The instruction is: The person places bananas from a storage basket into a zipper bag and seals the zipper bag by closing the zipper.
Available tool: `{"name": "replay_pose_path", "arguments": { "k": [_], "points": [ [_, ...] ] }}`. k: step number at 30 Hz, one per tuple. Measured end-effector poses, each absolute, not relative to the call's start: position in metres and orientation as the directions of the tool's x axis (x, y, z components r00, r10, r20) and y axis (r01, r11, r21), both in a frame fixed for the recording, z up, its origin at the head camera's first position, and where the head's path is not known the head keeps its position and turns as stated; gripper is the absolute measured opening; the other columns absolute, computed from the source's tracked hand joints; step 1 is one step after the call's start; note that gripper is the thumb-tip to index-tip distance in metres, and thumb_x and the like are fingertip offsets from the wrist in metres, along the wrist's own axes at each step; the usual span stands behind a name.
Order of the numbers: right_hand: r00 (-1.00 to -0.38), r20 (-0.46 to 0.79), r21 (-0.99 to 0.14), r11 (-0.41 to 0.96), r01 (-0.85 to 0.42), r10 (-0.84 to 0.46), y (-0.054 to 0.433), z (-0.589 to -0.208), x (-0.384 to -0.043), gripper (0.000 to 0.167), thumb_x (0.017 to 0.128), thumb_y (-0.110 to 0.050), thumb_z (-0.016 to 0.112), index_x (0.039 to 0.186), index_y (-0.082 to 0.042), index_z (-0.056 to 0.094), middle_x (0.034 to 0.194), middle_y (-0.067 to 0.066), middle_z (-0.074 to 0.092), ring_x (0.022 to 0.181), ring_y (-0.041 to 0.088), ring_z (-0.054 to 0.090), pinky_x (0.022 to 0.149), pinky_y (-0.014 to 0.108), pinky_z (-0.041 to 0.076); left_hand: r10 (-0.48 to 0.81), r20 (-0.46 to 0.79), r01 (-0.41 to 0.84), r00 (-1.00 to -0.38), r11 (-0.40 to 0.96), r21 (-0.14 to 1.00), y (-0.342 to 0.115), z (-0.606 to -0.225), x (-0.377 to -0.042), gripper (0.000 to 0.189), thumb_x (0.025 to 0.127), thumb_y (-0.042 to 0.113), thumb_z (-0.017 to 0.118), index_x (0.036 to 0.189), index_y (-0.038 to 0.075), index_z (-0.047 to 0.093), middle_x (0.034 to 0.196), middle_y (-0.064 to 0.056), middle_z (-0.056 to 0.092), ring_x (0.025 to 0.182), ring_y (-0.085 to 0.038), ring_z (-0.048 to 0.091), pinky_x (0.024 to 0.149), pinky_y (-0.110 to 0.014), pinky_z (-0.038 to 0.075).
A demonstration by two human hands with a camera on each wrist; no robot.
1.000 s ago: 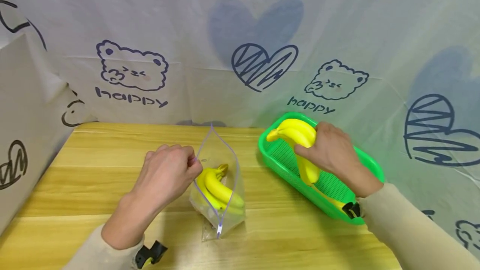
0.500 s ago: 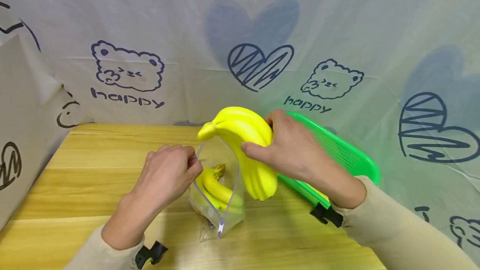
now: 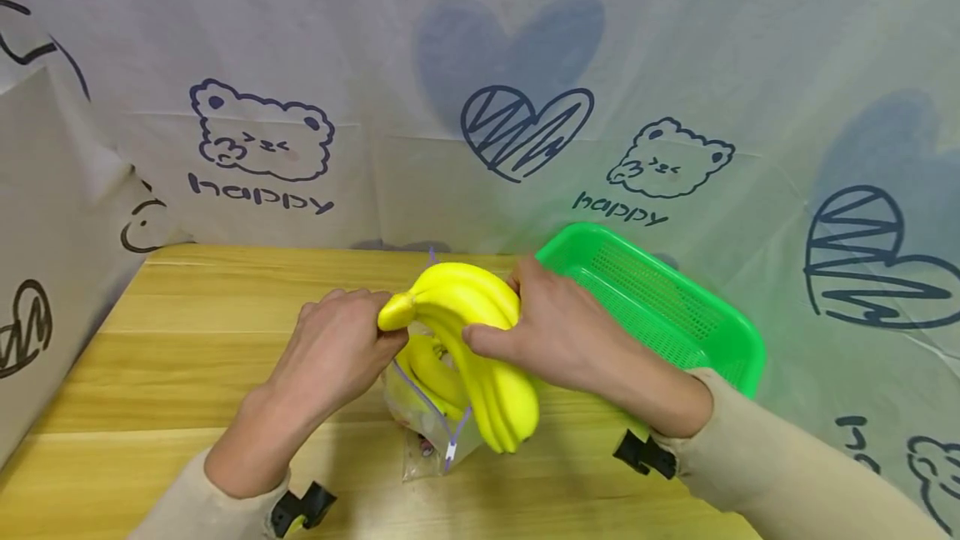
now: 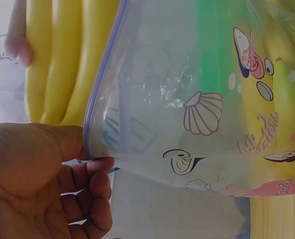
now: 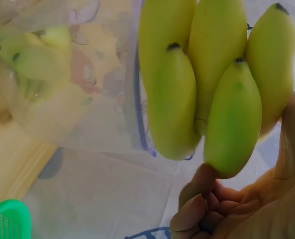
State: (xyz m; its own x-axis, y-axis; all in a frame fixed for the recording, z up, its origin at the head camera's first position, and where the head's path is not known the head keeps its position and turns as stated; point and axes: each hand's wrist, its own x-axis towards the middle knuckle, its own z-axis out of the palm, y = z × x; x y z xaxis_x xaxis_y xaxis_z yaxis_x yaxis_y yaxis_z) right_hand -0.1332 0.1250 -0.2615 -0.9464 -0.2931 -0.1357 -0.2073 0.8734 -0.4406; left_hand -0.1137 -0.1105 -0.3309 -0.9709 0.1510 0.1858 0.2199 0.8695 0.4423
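A bunch of several yellow bananas (image 3: pixel 480 315) is gripped by my right hand (image 3: pixel 566 327), thumb on the near side. The bunch hangs over the open mouth of a clear zip bag (image 3: pixel 427 407) and hides part of it. My left hand (image 3: pixel 330 348) pinches the bag's purple-edged rim between thumb and fingertips, plain in the left wrist view. Printed shells mark the bag wall (image 4: pixel 142 74). Inside the bag lies another bunch of bananas (image 3: pixel 432 375). Greenish banana tips (image 5: pixel 232 119) of the held bunch face the right wrist camera, beside the bag's rim.
A green perforated basket (image 3: pixel 738 340) stands at the right, behind my right forearm, which covers its near part. All this is on a wooden table (image 3: pixel 210 298). A printed cloth (image 3: pixel 405 157) hangs along the back, and a pale panel (image 3: pixel 52 215) borders the left.
My right hand has carried the banana bunch out of the green basket, leftward and then down to the bag's mouth. My left hand has kept its pinch on the rim, nearly still.
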Motion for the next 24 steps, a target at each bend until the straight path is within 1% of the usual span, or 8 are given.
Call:
{"name": "replay_pose_path", "arguments": {
  "k": [3, 7, 11, 14, 16, 18, 21, 24],
  "points": [
    [-0.941, -0.179, -0.408, 0.892, -0.196, -0.289, 0.13, -0.263, -0.134, 0.063, 0.08, -0.058, 0.074, 0.114, -0.009, 0.052, 0.085, 0.003, 0.067, 0.065, 0.016, 0.064, 0.059, 0.033, 0.052, 0.154, 0.173, 0.216, -0.973, 0.875, 0.433, -0.109, -0.33, -0.114, 0.027, 0.092, 0.018, 0.069, 0.07, 0.02, 0.054, 0.066, 0.002, 0.051, 0.069, -0.023, 0.05, 0.064, -0.04, 0.036],
    [-0.929, -0.221, -0.362, 0.909, -0.204, -0.297, 0.136, -0.262, -0.138, 0.06, 0.08, -0.056, 0.071, 0.111, -0.008, 0.052, 0.079, 0.004, 0.066, 0.062, 0.018, 0.063, 0.057, 0.034, 0.049, 0.147, 0.166, 0.207, -0.975, 0.876, 0.436, -0.106, -0.33, -0.113, 0.024, 0.096, 0.018, 0.065, 0.073, 0.02, 0.06, 0.067, 0.003, 0.054, 0.071, -0.022, 0.05, 0.066, -0.04, 0.036],
    [-0.926, -0.241, -0.283, 0.934, -0.219, -0.29, 0.14, -0.262, -0.141, 0.057, 0.079, -0.057, 0.07, 0.106, -0.01, 0.053, 0.077, 0.005, 0.062, 0.064, 0.021, 0.059, 0.058, 0.034, 0.046, 0.138, 0.192, 0.212, -0.972, 0.87, 0.444, -0.103, -0.33, -0.113, 0.026, 0.097, 0.017, 0.06, 0.071, 0.019, 0.059, 0.065, 0.003, 0.052, 0.07, -0.023, 0.05, 0.067, -0.04, 0.036],
    [-0.922, -0.259, -0.221, 0.947, -0.234, -0.288, 0.14, -0.263, -0.144, 0.057, 0.078, -0.059, 0.07, 0.103, -0.011, 0.053, 0.074, 0.003, 0.056, 0.063, 0.021, 0.054, 0.057, 0.034, 0.042, 0.146, 0.221, 0.233, -0.964, 0.865, 0.444, -0.097, -0.33, -0.112, 0.028, 0.096, 0.015, 0.06, 0.069, 0.019, 0.057, 0.064, 0.003, 0.05, 0.069, -0.023, 0.049, 0.069, -0.041, 0.038],
    [-0.915, -0.267, -0.185, 0.948, -0.258, -0.301, 0.137, -0.264, -0.145, 0.055, 0.077, -0.058, 0.069, 0.1, -0.011, 0.055, 0.074, 0.003, 0.055, 0.062, 0.021, 0.053, 0.057, 0.034, 0.042, 0.158, 0.236, 0.25, -0.959, 0.863, 0.438, -0.092, -0.33, -0.112, 0.028, 0.096, 0.015, 0.06, 0.069, 0.02, 0.056, 0.064, 0.003, 0.05, 0.07, -0.023, 0.049, 0.071, -0.044, 0.039],
    [-0.902, -0.279, -0.154, 0.942, -0.298, -0.331, 0.131, -0.265, -0.147, 0.05, 0.077, -0.057, 0.07, 0.095, -0.012, 0.057, 0.073, 0.002, 0.055, 0.06, 0.02, 0.053, 0.055, 0.034, 0.041, 0.168, 0.251, 0.265, -0.953, 0.865, 0.426, -0.087, -0.331, -0.111, 0.027, 0.096, 0.015, 0.061, 0.07, 0.02, 0.057, 0.065, 0.004, 0.051, 0.071, -0.023, 0.05, 0.072, -0.045, 0.041],
    [-0.877, -0.305, -0.1, 0.928, -0.359, -0.372, 0.121, -0.266, -0.152, 0.044, 0.078, -0.056, 0.07, 0.083, -0.014, 0.06, 0.07, 0.001, 0.058, 0.058, 0.019, 0.056, 0.052, 0.033, 0.043, 0.185, 0.267, 0.285, -0.946, 0.868, 0.408, -0.078, -0.332, -0.111, 0.025, 0.095, 0.014, 0.061, 0.07, 0.02, 0.057, 0.066, 0.004, 0.051, 0.071, -0.023, 0.05, 0.07, -0.044, 0.04],
    [-0.85, -0.355, -0.052, 0.916, -0.397, -0.388, 0.109, -0.268, -0.158, 0.045, 0.082, -0.059, 0.07, 0.074, -0.016, 0.061, 0.066, -0.001, 0.058, 0.057, 0.018, 0.057, 0.051, 0.031, 0.043, 0.194, 0.269, 0.291, -0.943, 0.872, 0.393, -0.072, -0.334, -0.112, 0.023, 0.095, 0.015, 0.062, 0.072, 0.019, 0.059, 0.068, 0.004, 0.053, 0.07, -0.022, 0.05, 0.068, -0.041, 0.038]
  ]
}}
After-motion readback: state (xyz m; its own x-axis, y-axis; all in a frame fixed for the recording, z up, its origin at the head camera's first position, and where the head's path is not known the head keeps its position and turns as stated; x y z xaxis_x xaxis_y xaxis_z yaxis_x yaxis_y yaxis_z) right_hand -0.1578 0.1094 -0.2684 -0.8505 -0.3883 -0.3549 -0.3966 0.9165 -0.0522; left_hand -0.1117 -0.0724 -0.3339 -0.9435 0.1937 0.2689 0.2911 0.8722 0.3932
